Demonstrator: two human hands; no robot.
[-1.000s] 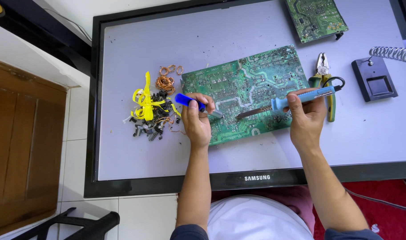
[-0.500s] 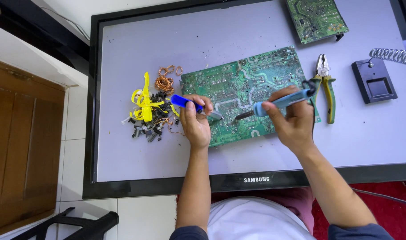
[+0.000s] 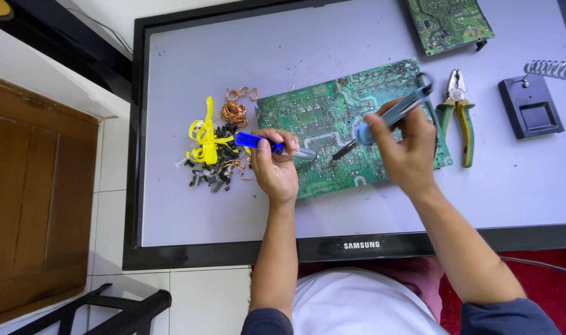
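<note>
A large green circuit board (image 3: 332,118) lies on a flat screen panel (image 3: 233,211) used as a work surface. My left hand (image 3: 275,167) holds a blue-handled desoldering pump (image 3: 258,142), its metal tip resting on the board. My right hand (image 3: 407,149) grips a blue soldering iron (image 3: 391,115), tilted, with its dark tip down on the board close to the pump's tip.
A heap of small dark components, yellow tape and copper wire coils (image 3: 218,146) lies left of the board. Green-handled pliers (image 3: 458,111) and a black iron stand with spring holder (image 3: 531,111) lie right. A second green board (image 3: 447,22) sits at top. A wooden cabinet (image 3: 35,205) stands left.
My right hand has shifted left and tilted the soldering iron more steeply, bringing its tip closer to the pump. The left hand has stayed put.
</note>
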